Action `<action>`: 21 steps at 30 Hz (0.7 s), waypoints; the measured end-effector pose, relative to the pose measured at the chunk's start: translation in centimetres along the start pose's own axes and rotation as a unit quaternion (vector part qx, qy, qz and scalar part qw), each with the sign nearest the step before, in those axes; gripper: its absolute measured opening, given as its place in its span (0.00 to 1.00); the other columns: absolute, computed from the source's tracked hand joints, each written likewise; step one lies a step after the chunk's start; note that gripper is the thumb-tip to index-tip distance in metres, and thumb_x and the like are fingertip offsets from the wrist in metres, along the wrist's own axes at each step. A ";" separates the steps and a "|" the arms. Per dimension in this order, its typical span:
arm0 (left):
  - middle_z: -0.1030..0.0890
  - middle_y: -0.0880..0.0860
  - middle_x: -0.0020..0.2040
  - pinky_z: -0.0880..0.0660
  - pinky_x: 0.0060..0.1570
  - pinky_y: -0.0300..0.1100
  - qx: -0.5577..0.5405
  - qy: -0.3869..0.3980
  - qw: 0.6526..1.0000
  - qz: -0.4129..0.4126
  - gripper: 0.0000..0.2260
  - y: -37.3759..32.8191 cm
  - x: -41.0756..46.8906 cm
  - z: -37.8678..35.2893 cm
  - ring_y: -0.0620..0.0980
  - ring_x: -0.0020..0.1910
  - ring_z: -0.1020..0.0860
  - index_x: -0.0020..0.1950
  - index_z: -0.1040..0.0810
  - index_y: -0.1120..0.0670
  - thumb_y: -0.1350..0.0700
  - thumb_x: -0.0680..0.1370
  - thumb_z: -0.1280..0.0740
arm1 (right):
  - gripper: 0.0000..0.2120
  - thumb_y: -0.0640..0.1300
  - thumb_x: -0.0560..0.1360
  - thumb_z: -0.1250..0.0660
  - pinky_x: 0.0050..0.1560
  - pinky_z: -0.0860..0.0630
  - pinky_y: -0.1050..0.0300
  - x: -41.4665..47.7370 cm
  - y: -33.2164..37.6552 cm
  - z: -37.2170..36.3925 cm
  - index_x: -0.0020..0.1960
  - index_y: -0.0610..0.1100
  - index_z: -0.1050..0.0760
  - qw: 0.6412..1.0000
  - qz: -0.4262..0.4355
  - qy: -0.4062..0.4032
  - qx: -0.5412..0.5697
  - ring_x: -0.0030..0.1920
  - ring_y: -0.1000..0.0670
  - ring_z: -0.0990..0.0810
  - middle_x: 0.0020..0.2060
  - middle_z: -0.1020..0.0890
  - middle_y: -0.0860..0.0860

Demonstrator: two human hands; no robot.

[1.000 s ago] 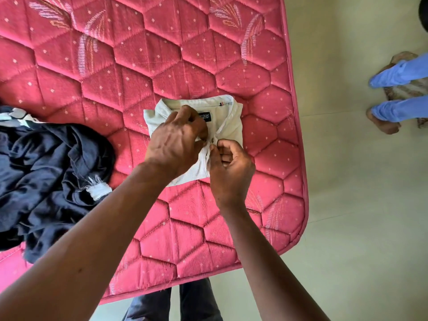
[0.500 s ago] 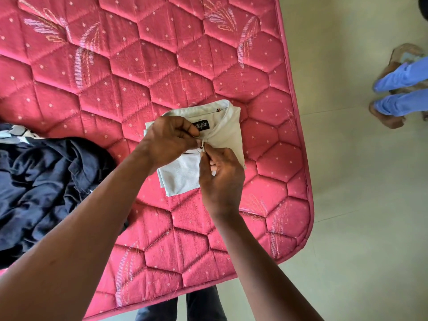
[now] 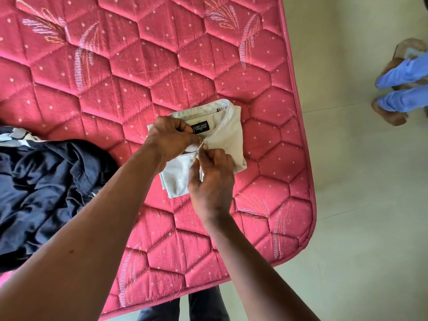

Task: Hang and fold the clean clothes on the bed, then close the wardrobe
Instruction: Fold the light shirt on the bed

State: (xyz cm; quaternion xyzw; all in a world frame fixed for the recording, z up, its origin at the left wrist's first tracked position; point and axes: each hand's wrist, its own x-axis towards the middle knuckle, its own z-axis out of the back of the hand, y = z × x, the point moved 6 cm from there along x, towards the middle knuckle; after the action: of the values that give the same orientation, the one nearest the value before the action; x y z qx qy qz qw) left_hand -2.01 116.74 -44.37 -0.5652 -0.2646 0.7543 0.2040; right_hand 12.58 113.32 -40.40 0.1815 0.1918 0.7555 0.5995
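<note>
A folded pale grey collared shirt (image 3: 229,137) with a black neck label lies on the red quilted mattress (image 3: 162,66), near its right edge. My left hand (image 3: 172,137) pinches the shirt's placket just below the collar. My right hand (image 3: 212,179) pinches the same front opening from the near side, fingers curled on the cloth. Both hands cover the middle of the shirt. A heap of dark navy clothes (image 3: 44,188) lies crumpled at the left of the bed.
A white and grey patterned cloth (image 3: 18,134) peeks from behind the navy heap. Another person's legs in blue trousers (image 3: 403,89) stand on the beige floor at the right. My own dark trouser legs (image 3: 203,306) show below the mattress edge.
The shirt's collar end has turned slightly to the right. My hands have stayed together on the front opening, and more of the shirt's lower folded part now shows.
</note>
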 end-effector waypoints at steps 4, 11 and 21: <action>0.21 0.49 0.33 0.26 0.35 0.40 0.022 -0.013 1.000 0.000 0.14 0.0 0.3 -0.3 0.47 0.33 0.25 0.35 0.23 0.51 0.62 0.70 0.19 | 0.11 0.41 0.76 0.31 0.53 0.28 0.50 0.3 0.3 -0.4 0.55 0.39 0.16 1.000 -0.006 0.009 -0.007 0.48 0.43 0.27 0.46 0.23 0.44; 0.17 0.47 0.38 0.18 0.47 0.48 0.093 -0.013 0.989 -0.116 0.05 -2.0 -1.2 -0.2 0.48 0.37 0.20 0.43 0.20 0.49 0.55 0.71 0.26 | 0.14 0.45 0.79 0.33 0.58 0.25 0.48 0.7 -4.1 3.6 0.62 0.45 0.18 0.984 -0.095 -0.093 0.114 0.54 0.45 0.23 0.52 0.21 0.45; 0.21 0.55 0.58 0.29 0.57 0.43 0.021 -0.362 0.931 -0.047 0.22 4.6 -5.7 3.6 0.56 0.58 0.22 0.63 0.23 0.52 0.41 0.75 0.30 | 0.08 0.49 0.80 0.30 0.35 0.32 0.57 -0.2 -11.4 3.4 0.45 0.47 0.20 0.946 -0.195 0.004 0.258 0.33 0.59 0.27 0.30 0.24 0.58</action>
State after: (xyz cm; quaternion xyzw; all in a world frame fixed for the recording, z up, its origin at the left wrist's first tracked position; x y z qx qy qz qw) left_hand -3.90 109.11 -42.22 -0.2357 -0.3312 0.9026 0.1415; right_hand 23.84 115.76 -43.23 0.2859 0.4143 0.5497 0.6667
